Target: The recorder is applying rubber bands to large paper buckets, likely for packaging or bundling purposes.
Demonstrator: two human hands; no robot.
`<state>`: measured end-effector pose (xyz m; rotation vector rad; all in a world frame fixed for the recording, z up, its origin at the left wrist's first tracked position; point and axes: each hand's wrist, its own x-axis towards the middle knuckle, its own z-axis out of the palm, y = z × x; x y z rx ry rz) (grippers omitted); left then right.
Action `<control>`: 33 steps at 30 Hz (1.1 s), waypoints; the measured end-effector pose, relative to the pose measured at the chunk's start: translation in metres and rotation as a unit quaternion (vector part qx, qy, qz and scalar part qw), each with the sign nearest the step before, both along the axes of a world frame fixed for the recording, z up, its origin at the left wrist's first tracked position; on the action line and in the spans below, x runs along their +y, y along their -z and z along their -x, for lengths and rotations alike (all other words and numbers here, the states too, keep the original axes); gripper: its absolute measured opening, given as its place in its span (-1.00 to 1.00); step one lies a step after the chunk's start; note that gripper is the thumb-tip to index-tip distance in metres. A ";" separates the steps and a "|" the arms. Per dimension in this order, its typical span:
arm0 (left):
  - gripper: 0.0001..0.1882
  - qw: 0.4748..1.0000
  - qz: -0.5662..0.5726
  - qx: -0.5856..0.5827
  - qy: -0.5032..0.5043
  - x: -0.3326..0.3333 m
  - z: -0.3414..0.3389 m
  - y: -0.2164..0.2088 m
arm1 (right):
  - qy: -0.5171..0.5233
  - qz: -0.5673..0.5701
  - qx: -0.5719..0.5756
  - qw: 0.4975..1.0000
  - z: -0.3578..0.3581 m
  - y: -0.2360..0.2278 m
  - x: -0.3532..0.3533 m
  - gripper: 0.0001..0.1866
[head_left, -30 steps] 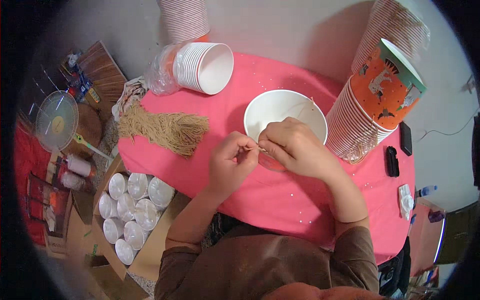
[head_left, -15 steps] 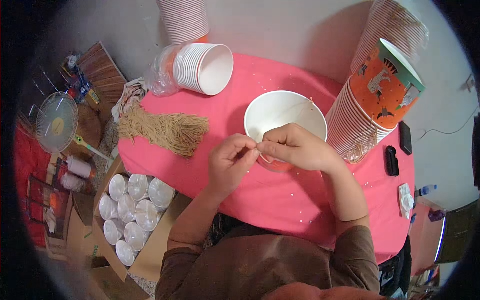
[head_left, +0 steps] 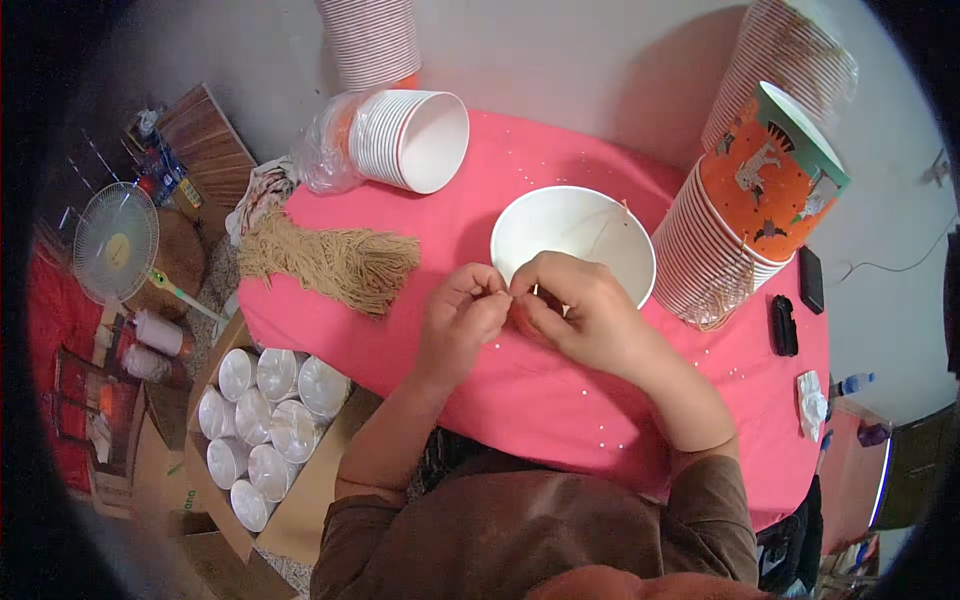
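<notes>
A paper bucket point(head_left: 575, 215), white inside, stands on the table in front of me. A thin tan cord point(head_left: 625, 208) comes through its far right rim and trails down inside. At the bucket's near rim, my left hand point(head_left: 465, 322) is closed in a pinch, thumb against forefinger. My right hand point(head_left: 590, 310) pinches right beside it, forefinger arched and thumb below, the fingertips of both hands almost meeting. Between them they hold the cord's other end, mostly hidden by the fingers. A bundle of cut tan cords point(head_left: 345, 268) lies left of my hands.
A tall stack of orange-and-green patterned buckets point(head_left: 725, 235) rises at the right, strung with cords. Nested white buckets point(head_left: 432, 140) lie on their side at the back left. A carton point(head_left: 335, 450) of wrapped cups sits beside the pink-covered table point(head_left: 540, 420). A black case point(head_left: 783, 325) lies at the right edge.
My right hand's forefinger and thumb have parted into an arch, and the cord loop seen under them is now hidden. Both hands stay at the bucket's near rim.
</notes>
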<state>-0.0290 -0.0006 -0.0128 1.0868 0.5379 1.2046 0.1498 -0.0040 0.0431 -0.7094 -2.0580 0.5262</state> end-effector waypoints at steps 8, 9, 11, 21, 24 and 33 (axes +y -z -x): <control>-0.97 0.985 0.123 -0.071 0.093 0.003 0.002 -0.002 | 0.013 -0.091 -0.044 0.995 -0.007 0.004 0.005 -0.88; -0.96 0.988 0.120 -0.060 0.080 0.002 0.001 -0.002 | 0.013 -0.092 -0.044 0.995 -0.007 0.003 0.005 -0.88; -0.95 0.991 0.105 -0.056 0.061 0.002 0.001 0.002 | 0.004 -0.034 -0.010 0.999 -0.007 0.000 0.002 -0.90; -0.92 1.000 0.012 0.002 -0.012 0.000 0.000 0.010 | 0.033 -0.060 -0.023 0.997 -0.009 0.002 0.001 -0.89; -0.92 1.000 0.008 0.006 -0.018 0.000 0.001 0.009 | 0.060 -0.084 -0.055 0.993 -0.009 0.002 0.002 -0.90; -0.88 0.999 0.007 0.032 -0.027 -0.004 0.002 0.015 | 0.146 -0.201 -0.146 0.958 -0.016 0.005 0.005 -0.81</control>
